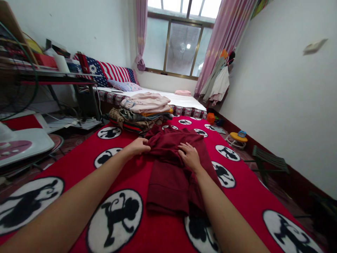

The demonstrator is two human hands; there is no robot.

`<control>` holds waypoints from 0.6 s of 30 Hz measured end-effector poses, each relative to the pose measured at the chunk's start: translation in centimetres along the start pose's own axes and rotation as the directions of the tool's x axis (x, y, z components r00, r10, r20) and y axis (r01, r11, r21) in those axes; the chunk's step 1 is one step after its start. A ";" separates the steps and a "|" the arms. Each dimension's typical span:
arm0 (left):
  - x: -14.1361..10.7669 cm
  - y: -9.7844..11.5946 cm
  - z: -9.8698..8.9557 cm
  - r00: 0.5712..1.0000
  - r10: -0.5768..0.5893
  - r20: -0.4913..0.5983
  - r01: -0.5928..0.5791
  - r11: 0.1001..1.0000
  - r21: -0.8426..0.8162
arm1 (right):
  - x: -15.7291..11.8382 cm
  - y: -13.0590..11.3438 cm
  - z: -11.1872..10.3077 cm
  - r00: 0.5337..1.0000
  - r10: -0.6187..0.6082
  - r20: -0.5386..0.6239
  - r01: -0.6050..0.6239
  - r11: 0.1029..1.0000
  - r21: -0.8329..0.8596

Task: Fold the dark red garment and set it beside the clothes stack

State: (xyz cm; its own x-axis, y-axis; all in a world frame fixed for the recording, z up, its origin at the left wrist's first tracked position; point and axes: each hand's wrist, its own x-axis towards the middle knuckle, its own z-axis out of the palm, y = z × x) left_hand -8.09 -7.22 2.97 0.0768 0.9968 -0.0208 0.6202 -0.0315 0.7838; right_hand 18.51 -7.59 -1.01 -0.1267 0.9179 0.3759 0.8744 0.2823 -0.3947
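The left hand (138, 146) pinches a bunched fold at the left edge of a dark maroon garment (173, 165), fingers curled tight on the cloth. The right hand (190, 156) lies flat on the garment's middle, fingers spread and pressing down. Both bare forearms run in from the bottom edge and are cut off there.

The garment is a soft, thick knit, partly folded into a rough rectangle, with a ribbed hem toward six o'clock and a rumpled upper part toward twelve. It lies at the centre of a red blanket (79, 165) with a fuzzy pile, printed with white ovals holding black monkey shapes.

At twelve o'clock from the hands, at the blanket's far edge, sits a pile of folded clothes (142, 112): pale pink on top, an orange layer, then camouflage-patterned cloth; its lower layers are hard to tell apart. Beyond it lies a mattress (181, 102) with a white sheet and a chequered border. At ten o'clock a flag-patterned cushion (116, 72) leans on the wall. At nine o'clock a shelf (52, 75) of clutter is partly cut off by the frame. At one o'clock pink curtains (226, 31) flank a window (181, 45) of frosted, unclear panes.
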 end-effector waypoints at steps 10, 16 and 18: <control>3.5 3.2 -0.8 0.959 0.163 -0.230 -0.081 0.941 0.329 | 0.1 0.2 0.3 0.998 -0.028 -0.063 0.029 0.999 0.014; 5.0 3.0 1.3 0.969 0.080 -0.236 0.007 0.937 0.349 | 0.0 0.6 0.4 0.997 -0.044 -0.061 0.047 0.998 0.051; 5.1 2.3 0.5 0.963 0.064 -0.261 0.015 0.957 0.291 | -0.1 0.6 0.4 0.996 -0.056 -0.067 0.060 0.997 0.057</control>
State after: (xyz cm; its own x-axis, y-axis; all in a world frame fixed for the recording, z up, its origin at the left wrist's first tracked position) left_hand -5.90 -2.23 4.34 -0.0897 0.9773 0.1920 0.8215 -0.0364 0.5690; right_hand 18.89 -7.35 -1.61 -0.1435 0.8800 0.4528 0.8370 0.3520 -0.4189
